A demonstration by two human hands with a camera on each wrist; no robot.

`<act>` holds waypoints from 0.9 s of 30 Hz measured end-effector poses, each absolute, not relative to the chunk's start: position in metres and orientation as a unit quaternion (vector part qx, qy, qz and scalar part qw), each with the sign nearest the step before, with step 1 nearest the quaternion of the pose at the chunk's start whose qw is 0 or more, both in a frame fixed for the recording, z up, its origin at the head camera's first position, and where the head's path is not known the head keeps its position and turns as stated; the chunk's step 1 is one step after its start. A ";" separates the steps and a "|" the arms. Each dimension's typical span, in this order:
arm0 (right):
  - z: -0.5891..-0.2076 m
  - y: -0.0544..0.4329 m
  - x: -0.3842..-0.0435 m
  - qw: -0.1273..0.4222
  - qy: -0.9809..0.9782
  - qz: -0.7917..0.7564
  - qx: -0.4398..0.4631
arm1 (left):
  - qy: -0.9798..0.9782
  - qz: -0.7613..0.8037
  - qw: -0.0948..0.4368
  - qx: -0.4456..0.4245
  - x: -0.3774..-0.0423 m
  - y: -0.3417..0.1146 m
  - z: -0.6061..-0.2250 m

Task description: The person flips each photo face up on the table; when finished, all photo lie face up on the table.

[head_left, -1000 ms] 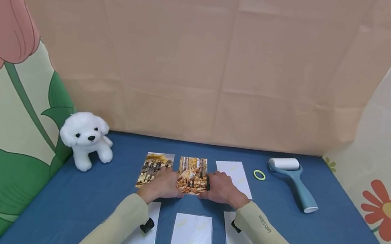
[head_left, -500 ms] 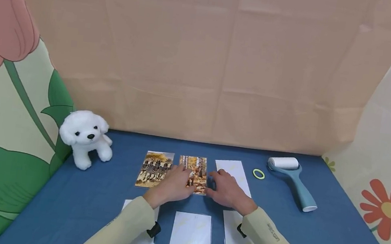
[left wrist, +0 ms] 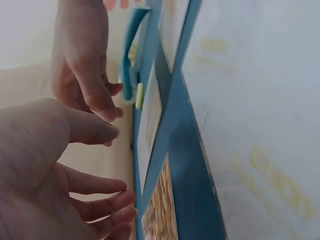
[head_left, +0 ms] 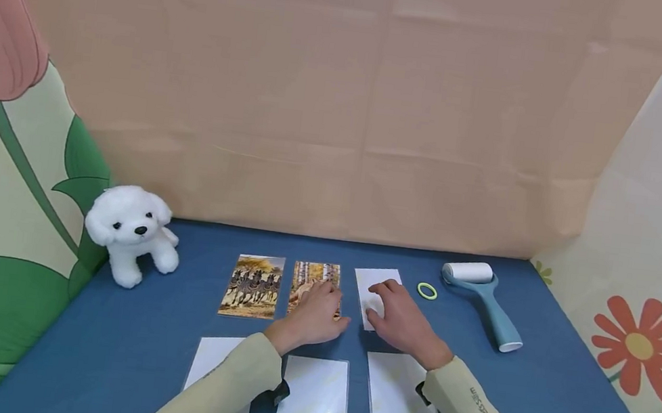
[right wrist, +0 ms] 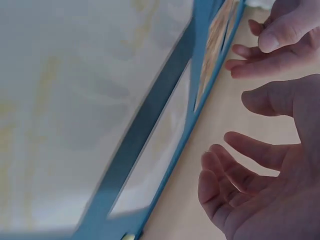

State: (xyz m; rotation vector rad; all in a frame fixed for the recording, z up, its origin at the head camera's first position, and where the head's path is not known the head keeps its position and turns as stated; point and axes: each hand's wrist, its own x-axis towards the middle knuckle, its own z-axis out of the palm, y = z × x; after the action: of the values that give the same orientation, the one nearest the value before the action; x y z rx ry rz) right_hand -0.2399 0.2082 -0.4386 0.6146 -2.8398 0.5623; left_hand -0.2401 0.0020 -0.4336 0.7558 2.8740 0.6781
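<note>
My left hand [head_left: 315, 317] is over the fox picture card [head_left: 303, 273] and covers much of it. In the left wrist view its fingers are spread and loosely bent, holding nothing. My right hand [head_left: 406, 321] hovers at the white face-down card [head_left: 367, 277] to the right, its thumb and fingers apart with nothing between them, as the right wrist view also shows. Beside the fox card, a zebra picture card [head_left: 252, 287] lies face up at the left end of the back row.
Nearer me lie three larger white sheets: left [head_left: 212, 356], middle [head_left: 314, 395] and right [head_left: 400, 405], partly under my sleeves. A white plush dog [head_left: 134, 232] sits at the back left. To the right are a yellow-green ring [head_left: 427, 286] and a blue-handled lint roller [head_left: 493, 310].
Both hands have let go of the fox card's lower sides and moved right. The right one has come over the white card, the left one across the fox card. The head view has turned slightly.
</note>
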 end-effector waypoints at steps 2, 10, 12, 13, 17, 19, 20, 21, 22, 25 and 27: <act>-0.440 0.213 -0.240 0.095 -0.956 0.184 0.206 | 0.943 0.220 0.052 0.244 -0.241 0.006 -0.433; -0.451 0.246 -0.240 0.092 -0.967 0.173 0.162 | 0.945 0.221 0.066 0.230 -0.244 0.024 -0.438; -0.454 0.254 -0.240 0.085 -0.971 0.168 0.149 | 0.947 0.219 0.063 0.228 -0.245 0.028 -0.440; -0.455 0.258 -0.240 0.079 -0.972 0.167 0.143 | 0.947 0.221 0.063 0.226 -0.245 0.030 -0.441; -0.457 0.269 -0.239 0.055 -0.976 0.170 0.128 | 0.948 0.222 0.065 0.217 -0.248 0.036 -0.446; -0.456 0.273 -0.239 0.042 -0.977 0.171 0.123 | 0.948 0.224 0.066 0.215 -0.249 0.038 -0.449; -0.456 0.275 -0.239 0.036 -0.977 0.171 0.121 | 0.949 0.222 0.066 0.214 -0.250 0.039 -0.450; -0.456 0.276 -0.240 0.031 -0.978 0.169 0.121 | 0.950 0.219 0.064 0.214 -0.250 0.040 -0.451; -0.456 0.277 -0.241 0.026 -0.978 0.168 0.121 | 0.950 0.217 0.063 0.214 -0.251 0.041 -0.452; -0.456 0.279 -0.243 0.012 -0.979 0.161 0.124 | 0.952 0.213 0.062 0.212 -0.252 0.043 -0.454; -0.455 0.279 -0.244 0.003 -0.980 0.155 0.125 | 0.952 0.214 0.063 0.210 -0.252 0.045 -0.454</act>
State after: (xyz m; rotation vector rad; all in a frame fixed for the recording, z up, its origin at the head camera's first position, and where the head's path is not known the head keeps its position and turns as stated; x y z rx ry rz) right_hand -0.2442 0.2786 -0.4552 0.3924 -3.0720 0.4858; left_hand -0.2524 0.0450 -0.4541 0.6351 2.8769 0.6465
